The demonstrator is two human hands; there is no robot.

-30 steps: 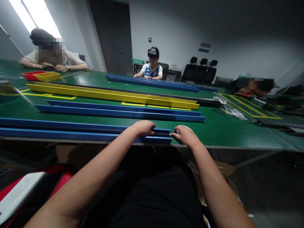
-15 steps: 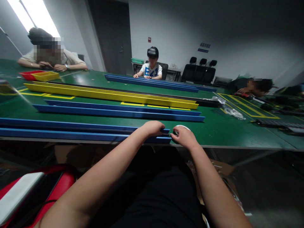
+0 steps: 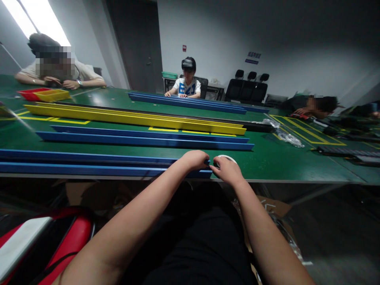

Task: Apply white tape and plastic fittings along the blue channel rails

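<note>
My left hand (image 3: pixel 196 160) reaches over the right end of the nearest blue channel strip (image 3: pixel 89 168). Its fingers are curled and pinched together near the strip's end, and what they hold is hidden. Just to the right, my right hand (image 3: pixel 228 169) is curled around a white roll (image 3: pixel 228 157) that looks like tape, its rim showing behind the knuckles. The thumb and forefinger point left towards my left hand, with a narrow gap between the two hands.
Beyond lie another blue channel (image 3: pixel 148 141), a long yellow channel (image 3: pixel 133 118) and more blue strips (image 3: pixel 190 103). Clear plastic wrap (image 3: pixel 286 136) lies right of the yellow piece. Red and yellow trays (image 3: pixel 53 95) stand far left. Several people sit around the green table (image 3: pixel 285 166).
My left hand has shifted slightly right along the blue strip, closer to my right hand. The whole view has moved a little; the right hand keeps its curled pose by the white roll.
</note>
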